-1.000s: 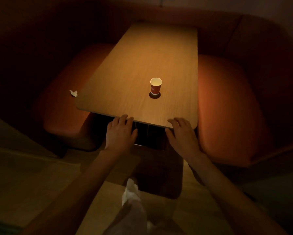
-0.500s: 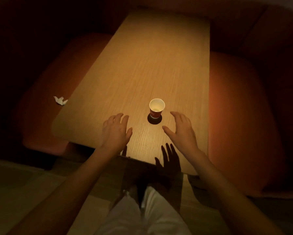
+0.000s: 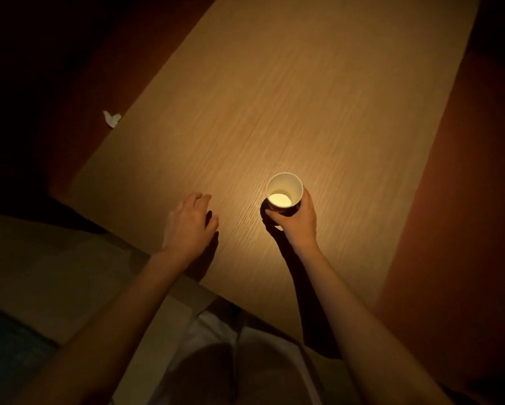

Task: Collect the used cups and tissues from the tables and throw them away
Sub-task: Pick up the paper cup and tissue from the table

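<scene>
Since half a second ago the right hand (image 3: 299, 220) has closed the gap and now wraps its fingers (image 3: 306, 197) round the cup (image 3: 284, 194), which stands upright near the bench's (image 3: 318, 97) near edge. Beside it, the left hand (image 3: 188, 223) hovers low over the wood, fingers loosely curled, holding nothing. Both forearms reach forward from below. Cup collection looks under way; lifting comes next, I'd judge. Farther off, a crumpled tissue (image 3: 111, 118) lies on the seat (image 3: 78, 121) just beyond the bench's left edge, not yet gathered.
</scene>
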Demonstrator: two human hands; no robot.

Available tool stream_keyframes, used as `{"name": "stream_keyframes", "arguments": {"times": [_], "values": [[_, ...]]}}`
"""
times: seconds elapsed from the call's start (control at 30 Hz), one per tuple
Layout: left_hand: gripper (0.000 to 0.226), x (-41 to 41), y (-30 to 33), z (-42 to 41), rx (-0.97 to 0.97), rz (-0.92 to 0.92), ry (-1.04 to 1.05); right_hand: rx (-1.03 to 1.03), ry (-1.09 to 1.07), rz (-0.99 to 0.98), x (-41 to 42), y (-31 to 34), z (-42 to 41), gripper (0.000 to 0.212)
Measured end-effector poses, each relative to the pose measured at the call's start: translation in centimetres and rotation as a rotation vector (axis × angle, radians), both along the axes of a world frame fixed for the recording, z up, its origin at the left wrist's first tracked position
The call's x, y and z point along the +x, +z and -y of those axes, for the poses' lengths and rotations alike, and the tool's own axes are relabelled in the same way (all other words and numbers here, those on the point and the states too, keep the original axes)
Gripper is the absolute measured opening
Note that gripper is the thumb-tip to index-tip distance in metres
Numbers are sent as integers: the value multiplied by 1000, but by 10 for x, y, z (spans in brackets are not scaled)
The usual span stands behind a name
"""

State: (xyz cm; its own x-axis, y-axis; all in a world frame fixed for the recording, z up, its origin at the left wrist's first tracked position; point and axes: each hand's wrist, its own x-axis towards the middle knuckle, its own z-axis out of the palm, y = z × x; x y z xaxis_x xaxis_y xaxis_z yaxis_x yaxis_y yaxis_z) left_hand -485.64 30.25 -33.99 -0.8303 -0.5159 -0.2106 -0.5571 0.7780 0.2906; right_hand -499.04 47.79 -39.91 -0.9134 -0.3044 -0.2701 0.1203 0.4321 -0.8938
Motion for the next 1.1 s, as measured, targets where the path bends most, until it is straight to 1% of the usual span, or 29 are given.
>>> {"name": "stream_keyframes", "arguments": {"times": [0.1, 0.17, 0.23, 0.4, 0.53, 0.63, 0.77, 0.83, 0.9, 1.1], "values": [[50, -2, -4, 1, 43, -10, 51, -6, -35, -16, -2, -4, 15, 75], [50, -2, -4, 1, 128, -50, 97, -25, -37, -13, -3, -2, 24, 74], [48, -4, 0, 1, 303, -113, 197, -54, 8, -8, -1, 4, 32, 74], [42, 3, 24, 8, 791, -248, 486, -122, 209, -42, 20, 35, 62, 76], [33, 33, 51, 32, 1070, -330, 701, -162, 357, -73, 47, 64, 105, 78], [38, 69, 66, 62, 1296, -468, 782, -196, 486, -101, 80, 83, 146, 77], [31, 130, 75, 108, 1524, -681, 855, -219, 609, -151, 138, 107, 203, 70], [31, 161, 72, 130, 1601, -738, 882, -225, 613, -173, 168, 114, 227, 66], [33, 189, 67, 151, 1635, -781, 930, -227, 619, -167, 195, 119, 249, 64], [30, 242, 53, 207, 1678, -743, 960, -197, 601, -109, 244, 119, 298, 64]]}}
